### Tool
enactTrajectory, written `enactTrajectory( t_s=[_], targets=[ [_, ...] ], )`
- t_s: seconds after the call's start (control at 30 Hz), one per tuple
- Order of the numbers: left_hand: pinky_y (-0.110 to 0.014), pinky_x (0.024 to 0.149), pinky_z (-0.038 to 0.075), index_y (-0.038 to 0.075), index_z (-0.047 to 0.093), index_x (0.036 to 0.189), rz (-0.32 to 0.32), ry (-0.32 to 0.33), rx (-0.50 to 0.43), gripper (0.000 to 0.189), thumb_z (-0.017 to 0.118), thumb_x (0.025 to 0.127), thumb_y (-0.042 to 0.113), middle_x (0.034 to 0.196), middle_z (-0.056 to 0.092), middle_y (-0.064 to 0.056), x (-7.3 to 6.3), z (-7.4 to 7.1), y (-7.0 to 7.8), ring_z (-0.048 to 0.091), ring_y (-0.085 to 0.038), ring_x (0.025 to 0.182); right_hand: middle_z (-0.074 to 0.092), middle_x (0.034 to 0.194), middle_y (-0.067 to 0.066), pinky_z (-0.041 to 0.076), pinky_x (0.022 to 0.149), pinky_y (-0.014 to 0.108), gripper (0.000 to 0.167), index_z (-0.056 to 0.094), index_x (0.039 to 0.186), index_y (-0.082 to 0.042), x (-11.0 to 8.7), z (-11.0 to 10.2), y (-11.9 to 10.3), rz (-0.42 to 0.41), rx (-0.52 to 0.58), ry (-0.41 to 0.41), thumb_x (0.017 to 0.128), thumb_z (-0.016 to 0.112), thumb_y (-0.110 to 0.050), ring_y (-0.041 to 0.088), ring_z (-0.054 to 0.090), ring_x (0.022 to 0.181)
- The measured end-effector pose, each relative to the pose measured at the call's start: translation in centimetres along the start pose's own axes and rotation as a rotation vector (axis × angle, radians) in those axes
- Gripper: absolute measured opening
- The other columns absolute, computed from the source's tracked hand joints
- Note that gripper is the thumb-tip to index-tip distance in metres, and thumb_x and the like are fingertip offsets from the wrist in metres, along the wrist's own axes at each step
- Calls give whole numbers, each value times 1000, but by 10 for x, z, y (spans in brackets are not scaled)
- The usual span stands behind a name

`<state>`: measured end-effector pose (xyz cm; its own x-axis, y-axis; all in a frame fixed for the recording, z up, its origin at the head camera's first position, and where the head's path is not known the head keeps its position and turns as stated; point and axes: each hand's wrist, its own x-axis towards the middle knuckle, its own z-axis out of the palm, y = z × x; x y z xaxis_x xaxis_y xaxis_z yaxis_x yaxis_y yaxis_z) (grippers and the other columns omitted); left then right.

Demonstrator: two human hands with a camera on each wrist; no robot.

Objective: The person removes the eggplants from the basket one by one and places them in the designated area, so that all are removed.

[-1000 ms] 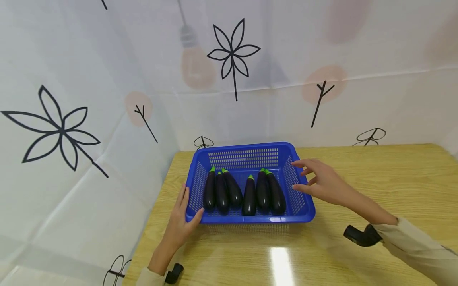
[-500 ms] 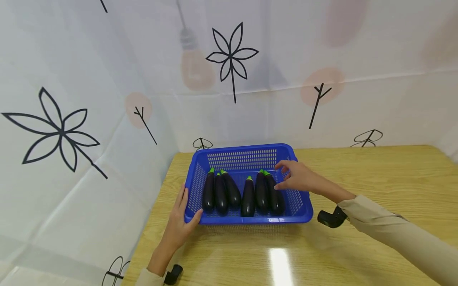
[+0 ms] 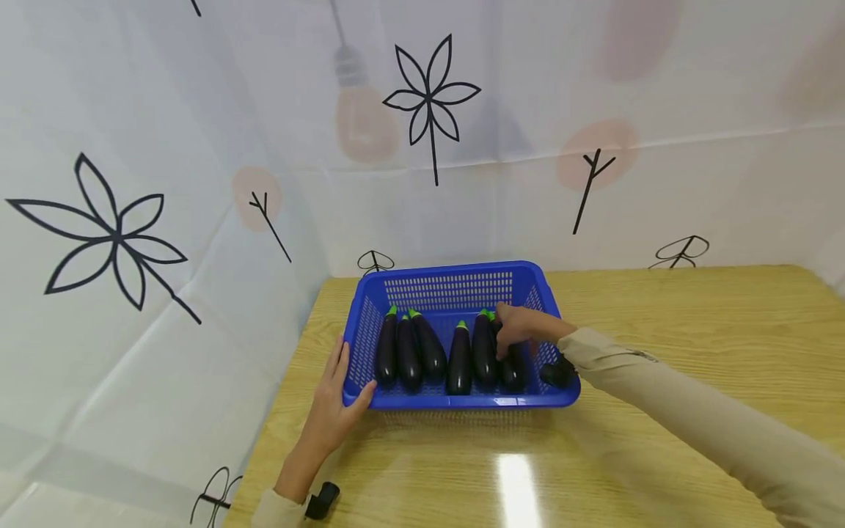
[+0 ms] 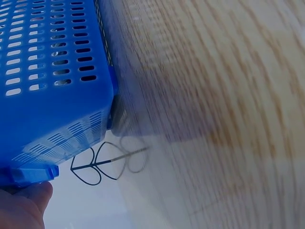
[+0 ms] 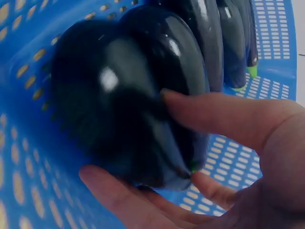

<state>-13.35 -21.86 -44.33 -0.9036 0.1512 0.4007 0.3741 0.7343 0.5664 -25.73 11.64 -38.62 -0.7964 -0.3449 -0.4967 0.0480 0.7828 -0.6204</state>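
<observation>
A blue plastic basket (image 3: 455, 402) holds several dark eggplants (image 3: 459, 363) with green stem ends, laid side by side. My left hand (image 3: 332, 403) rests at the basket's near left corner, fingers straight along the left rim and thumb on the front rim. My right hand (image 3: 521, 328) reaches inside and holds the rightmost eggplant (image 3: 512, 370), covering its upper part. From the right wrist camera, that eggplant (image 5: 105, 105) lies between my thumb and fingers (image 5: 119, 193). It is still down among the others.
The basket stands on a wood-grain table (image 3: 693, 345) near its back left. A white cloth (image 3: 502, 213) with leaf drawings hangs behind and along the left side. A black wrist device (image 3: 558, 372) on my right arm is over the basket's right side.
My right hand has moved left from the basket's right rim, down into the basket and onto the rightmost eggplant. My left hand and the basket have stayed in place.
</observation>
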Motion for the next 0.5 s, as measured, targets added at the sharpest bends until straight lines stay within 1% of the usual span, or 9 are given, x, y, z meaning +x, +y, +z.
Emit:
enactTrajectory(
  t_s=[0.1,0.2,0.3,0.4,0.5],
  targets=[
    [-51,103,31,-2,22,148,0,2,-9,80,64,89,32,157,13,-7,0,2,0,23,-33,139,51,108,25,55,56,46,69,33,126,3,5,3,3,19,23,1,71,74,1,38,61,90],
    [-51,103,31,-1,23,148,4,5,-15,80,64,89,32,157,13,-7,1,3,0,24,-33,139,49,109,25,55,55,45,70,32,125,2,4,2,6,14,66,18,70,74,1,36,62,86],
    [-51,103,31,-1,22,149,8,7,-19,80,64,89,32,157,13,-6,1,4,0,24,-33,139,46,114,26,55,55,46,71,30,125,0,-1,-3,9,-10,128,31,70,75,0,37,61,89],
    [-52,103,31,-2,22,148,13,14,-22,80,64,88,31,157,13,-8,1,3,0,24,-34,139,41,120,28,55,56,46,71,29,126,0,-8,-9,8,-54,167,35,71,74,-2,39,59,94],
    [-53,102,31,-3,22,148,16,22,-16,80,65,88,30,157,14,-10,0,2,-1,24,-36,138,38,126,28,55,58,45,71,29,128,0,-15,-14,6,-101,181,43,73,74,-4,36,61,90]
  ],
)
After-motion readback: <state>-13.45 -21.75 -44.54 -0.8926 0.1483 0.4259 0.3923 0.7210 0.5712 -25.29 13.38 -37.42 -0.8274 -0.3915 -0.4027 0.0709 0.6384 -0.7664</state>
